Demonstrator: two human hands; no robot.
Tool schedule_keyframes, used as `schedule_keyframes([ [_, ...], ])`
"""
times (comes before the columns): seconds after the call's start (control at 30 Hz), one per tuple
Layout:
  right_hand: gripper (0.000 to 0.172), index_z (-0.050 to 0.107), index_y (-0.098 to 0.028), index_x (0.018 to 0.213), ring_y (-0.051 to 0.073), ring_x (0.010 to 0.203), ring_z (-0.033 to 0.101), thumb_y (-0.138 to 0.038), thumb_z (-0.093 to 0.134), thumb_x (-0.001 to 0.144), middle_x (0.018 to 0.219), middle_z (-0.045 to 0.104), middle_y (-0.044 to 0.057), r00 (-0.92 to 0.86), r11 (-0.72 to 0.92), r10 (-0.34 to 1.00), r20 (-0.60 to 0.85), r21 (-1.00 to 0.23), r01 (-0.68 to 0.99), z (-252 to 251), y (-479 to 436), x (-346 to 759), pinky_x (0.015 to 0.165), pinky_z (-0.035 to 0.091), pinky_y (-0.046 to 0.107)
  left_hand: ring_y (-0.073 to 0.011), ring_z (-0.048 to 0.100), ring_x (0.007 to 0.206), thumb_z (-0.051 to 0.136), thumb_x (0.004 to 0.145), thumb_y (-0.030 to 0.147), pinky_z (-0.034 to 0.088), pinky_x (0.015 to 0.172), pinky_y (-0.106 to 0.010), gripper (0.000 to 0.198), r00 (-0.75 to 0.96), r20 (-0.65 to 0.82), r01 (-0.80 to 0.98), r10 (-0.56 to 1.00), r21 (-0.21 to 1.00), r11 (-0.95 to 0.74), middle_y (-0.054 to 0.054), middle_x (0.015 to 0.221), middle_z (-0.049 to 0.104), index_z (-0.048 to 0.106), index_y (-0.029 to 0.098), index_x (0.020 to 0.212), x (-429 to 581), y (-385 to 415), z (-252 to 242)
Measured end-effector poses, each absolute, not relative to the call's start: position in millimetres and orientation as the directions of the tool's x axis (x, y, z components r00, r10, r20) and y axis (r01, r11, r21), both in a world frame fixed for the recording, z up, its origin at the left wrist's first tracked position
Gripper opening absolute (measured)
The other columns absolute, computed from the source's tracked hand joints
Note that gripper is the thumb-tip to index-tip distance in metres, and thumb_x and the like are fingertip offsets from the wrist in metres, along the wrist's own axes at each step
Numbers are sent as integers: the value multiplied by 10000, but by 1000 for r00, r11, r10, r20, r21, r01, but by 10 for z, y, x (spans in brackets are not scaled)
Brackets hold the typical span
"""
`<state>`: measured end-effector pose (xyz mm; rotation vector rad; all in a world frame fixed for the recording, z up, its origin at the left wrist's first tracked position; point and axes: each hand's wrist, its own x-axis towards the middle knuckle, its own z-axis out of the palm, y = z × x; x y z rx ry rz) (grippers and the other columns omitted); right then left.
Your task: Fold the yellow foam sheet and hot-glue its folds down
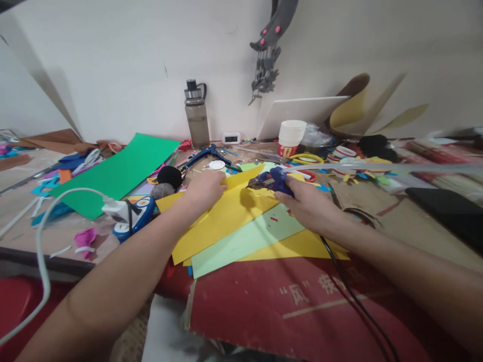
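My right hand (302,198) is wrapped round a blue hot glue gun (272,180), its nozzle pointing left over a yellow sheet (226,213). A clear glue stick reaches out behind the gun to the right, and a black cord hangs below the wrist. My left hand (209,190) is closed on the far left part of the yellow sheet, with its fingertips partly hidden. Beneath that sheet lies a pale green sheet (234,246) with small red and white scraps on it. More yellow sheet (298,247) shows under the green one.
A red board (264,301) juts over the table's front edge. To the left lie a large green sheet (121,171) and a blue power strip (141,216) with a white plug. Behind stand a water bottle (197,118), a small clock (231,138) and stacked paper cups (291,134).
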<state>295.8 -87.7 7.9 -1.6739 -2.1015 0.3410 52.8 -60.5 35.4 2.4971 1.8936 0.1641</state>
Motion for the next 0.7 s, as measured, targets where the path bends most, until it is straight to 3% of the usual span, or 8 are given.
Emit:
schedule_keyframes([
  [0.17,237,603,-179,1034,239,764,651,-328,455,926,875,709,102,-118,165,983,141,-395,904,133,-862,2918,623,404,299,-250,644,975,585,843,301,483,847,-315,191,253,90,964,963,68,-259,-110,958,710,718,171,890,551,-566,367],
  [0.33,247,589,-171,1061,269,940,652,-340,453,942,1033,708,137,-180,229,970,163,-371,900,103,-866,2800,692,418,298,-237,651,893,600,834,317,481,775,-300,184,250,72,965,966,63,-255,-91,892,701,726,183,854,555,-523,334],
  [0.6,267,592,-158,1079,289,960,652,-333,441,946,1039,707,156,-132,175,980,146,-340,924,112,-821,2793,701,411,310,-233,649,875,605,829,299,476,756,-302,172,254,68,961,965,94,-260,-90,864,697,729,183,854,567,-518,338],
  [0.7,263,604,-171,1060,279,931,653,-349,452,940,1011,713,141,-182,231,969,166,-361,904,113,-854,2792,689,418,308,-232,646,864,607,832,295,477,748,-308,160,260,78,959,962,96,-267,-93,860,700,716,178,832,568,-546,335],
])
